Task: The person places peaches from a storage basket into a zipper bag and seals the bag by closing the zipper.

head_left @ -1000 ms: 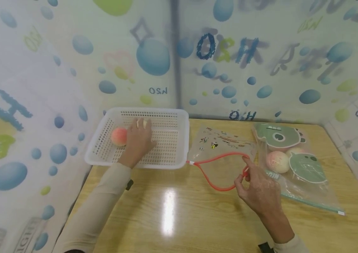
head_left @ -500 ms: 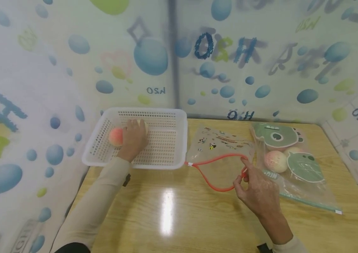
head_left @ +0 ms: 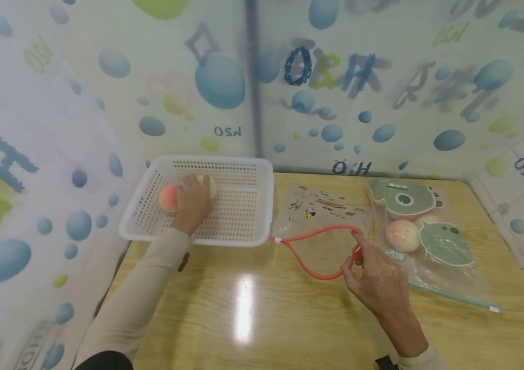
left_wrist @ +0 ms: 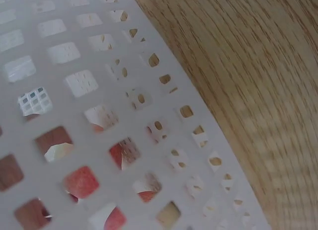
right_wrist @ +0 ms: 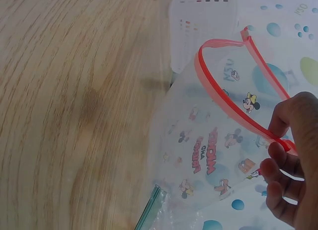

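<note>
My left hand (head_left: 191, 204) reaches into a white plastic basket (head_left: 266, 205) and grips a pale peach (head_left: 212, 188), mostly hidden under the fingers. Just left of that hand, a pink peach (head_left: 168, 198) lies in the basket. Through the basket's holes, the left wrist view shows bits of red peach (left_wrist: 82, 181). My right hand (head_left: 379, 275) pinches the red rim of a clear zip bag (head_left: 322, 205) printed with cartoon mice. The bag's mouth gapes in a loop, and its red zip edge (right_wrist: 223, 101) shows in the right wrist view.
A second clear bag (head_left: 465, 282) with green dinosaur prints and a teal zip lies at the right, with peaches (head_left: 403, 235) inside. The wooden table (head_left: 299, 318) meets patterned sheets (head_left: 382, 103) at its back and sides.
In the basket, my left hand has moved slightly left and its fingers have closed round the pale peach; the spread thumb no longer shows. My right hand keeps its pinch on the bag.
</note>
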`<state>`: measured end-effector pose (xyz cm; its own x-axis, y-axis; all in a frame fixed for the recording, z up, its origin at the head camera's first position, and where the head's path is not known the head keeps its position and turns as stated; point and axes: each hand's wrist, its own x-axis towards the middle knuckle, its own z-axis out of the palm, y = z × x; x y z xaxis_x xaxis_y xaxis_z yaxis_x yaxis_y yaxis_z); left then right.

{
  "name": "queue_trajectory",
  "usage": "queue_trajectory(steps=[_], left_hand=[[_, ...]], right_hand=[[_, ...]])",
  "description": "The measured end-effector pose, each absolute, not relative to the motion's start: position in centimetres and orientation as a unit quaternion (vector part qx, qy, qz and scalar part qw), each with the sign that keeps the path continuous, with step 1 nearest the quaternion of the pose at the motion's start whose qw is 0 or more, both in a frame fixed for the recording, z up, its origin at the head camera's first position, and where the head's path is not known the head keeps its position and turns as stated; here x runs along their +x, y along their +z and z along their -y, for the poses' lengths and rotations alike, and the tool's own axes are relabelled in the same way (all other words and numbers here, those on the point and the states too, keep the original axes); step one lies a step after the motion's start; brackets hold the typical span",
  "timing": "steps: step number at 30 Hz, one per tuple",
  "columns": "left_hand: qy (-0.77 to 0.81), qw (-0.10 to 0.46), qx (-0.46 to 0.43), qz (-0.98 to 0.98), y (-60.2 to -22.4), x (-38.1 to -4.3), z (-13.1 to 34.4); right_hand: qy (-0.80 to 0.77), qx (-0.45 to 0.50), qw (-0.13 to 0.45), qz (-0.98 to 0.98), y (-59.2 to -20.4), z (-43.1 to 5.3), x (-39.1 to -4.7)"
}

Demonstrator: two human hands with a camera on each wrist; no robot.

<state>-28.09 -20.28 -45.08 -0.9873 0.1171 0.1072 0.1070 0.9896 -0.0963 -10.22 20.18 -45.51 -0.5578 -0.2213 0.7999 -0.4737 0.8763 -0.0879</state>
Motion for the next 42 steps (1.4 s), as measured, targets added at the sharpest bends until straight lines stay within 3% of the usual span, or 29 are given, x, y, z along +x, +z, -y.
queue_trajectory(steps=[15,31,42], left_hand=[[-0.041,0.03,-0.063,0.997,-44.7,-28.0,21.1],[-0.025,0.045,-0.086,0.995,-44.6,-26.4,21.7],[-0.067,0.085,-0.106,0.989,-43.4,-25.1,20.1]], right_hand=[[0.152,0.205,0.428,0.867,-45.7,-19.8,-10.2],[0.139,0.192,0.409,0.881,-45.5,-19.7,-9.9],[0.132,0.182,0.393,0.892,-45.5,-19.9,-10.4]])
